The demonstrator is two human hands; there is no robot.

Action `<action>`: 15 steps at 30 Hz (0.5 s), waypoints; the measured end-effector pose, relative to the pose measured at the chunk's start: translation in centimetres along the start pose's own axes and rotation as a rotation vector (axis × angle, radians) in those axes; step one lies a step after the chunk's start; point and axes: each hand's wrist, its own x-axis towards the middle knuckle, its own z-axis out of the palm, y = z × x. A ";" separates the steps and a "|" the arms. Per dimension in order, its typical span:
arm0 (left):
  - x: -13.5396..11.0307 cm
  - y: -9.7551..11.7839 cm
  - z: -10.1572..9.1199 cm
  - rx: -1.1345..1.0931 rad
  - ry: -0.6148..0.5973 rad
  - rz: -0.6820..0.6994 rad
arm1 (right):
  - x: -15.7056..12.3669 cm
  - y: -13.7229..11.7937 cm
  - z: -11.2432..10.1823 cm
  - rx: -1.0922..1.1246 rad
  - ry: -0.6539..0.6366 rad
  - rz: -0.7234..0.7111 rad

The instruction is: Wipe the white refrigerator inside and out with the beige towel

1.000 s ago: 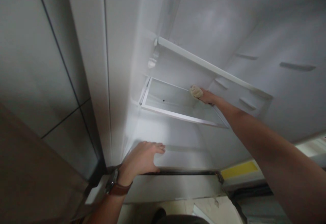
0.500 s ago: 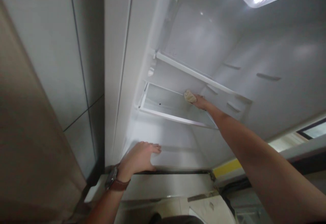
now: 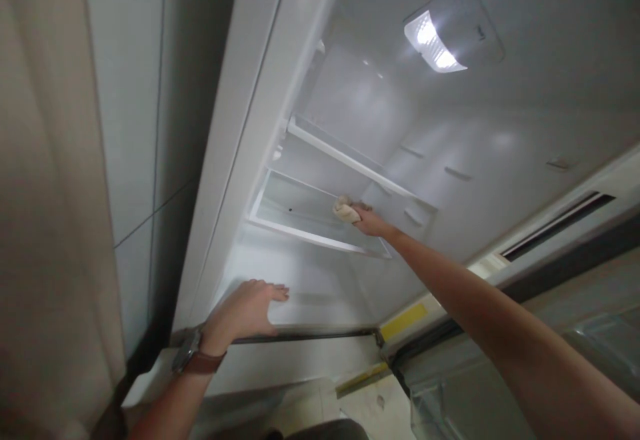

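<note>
Beige cloth (image 3: 343, 210), soft and light, best taken bunched, is clenched in the right hand (image 3: 367, 220) by the shelf's (image 3: 310, 237) back edge; left hand (image 3: 245, 310) lies open, seemingly flat.

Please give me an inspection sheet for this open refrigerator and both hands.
Surface: white-framed glass shelf inside the white refrigerator interior.
Job's things: small beige cloth, pressed at the shelf's back.
Clutter: nothing seen.
Hands: right hand shut on the cloth; left hand open, flat on the lower ledge, wearing a brown-strapped wristwatch.
Cables: nothing seen.
Surroundings: lit ceiling lamp; yellow strip at lower right; grey tiled wall at left.
</note>
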 end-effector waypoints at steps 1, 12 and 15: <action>0.0 0.0 0.0 0.001 0.008 -0.003 | -0.6 -0.6 -0.2 -0.009 -0.018 0.006; 0.2 -0.3 0.5 0.024 0.026 0.020 | -4.1 -9.1 -2.2 -0.047 -0.156 -0.049; 0.2 -0.2 0.4 0.031 0.037 0.025 | -3.4 -9.4 -2.4 -0.073 -0.138 -0.068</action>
